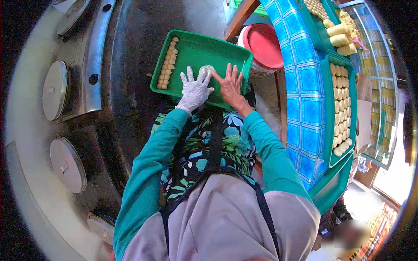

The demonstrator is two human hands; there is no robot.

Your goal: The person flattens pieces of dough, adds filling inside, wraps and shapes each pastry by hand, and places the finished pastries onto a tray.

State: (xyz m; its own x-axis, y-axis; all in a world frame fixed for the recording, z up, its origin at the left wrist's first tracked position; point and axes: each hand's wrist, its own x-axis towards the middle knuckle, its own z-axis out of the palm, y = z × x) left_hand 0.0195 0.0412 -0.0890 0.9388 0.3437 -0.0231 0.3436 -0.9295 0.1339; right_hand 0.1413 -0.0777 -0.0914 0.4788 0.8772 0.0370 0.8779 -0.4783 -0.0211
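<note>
A green tray (204,37) lies across my lap, with a column of small pale dough balls (166,65) along its left side. My left hand (194,90) wears a thin white glove and is over the tray's near part, fingers spread. Beside it my right hand (231,86), bare, has its fingers stretched out. A crumpled white piece (207,69), perhaps a cloth or a glove, lies between the two hands at their fingertips. One finger of my right hand touches it or is very near it; I cannot tell which.
On the right, a table with a blue checked cloth (300,93) bears a green tray (328,143) of pale dough pieces (341,106) and dough rolls (339,35). A red-lidded bucket (264,45) stands beyond my tray. Round metal lids (68,165) line the left. A person (344,217) is at lower right.
</note>
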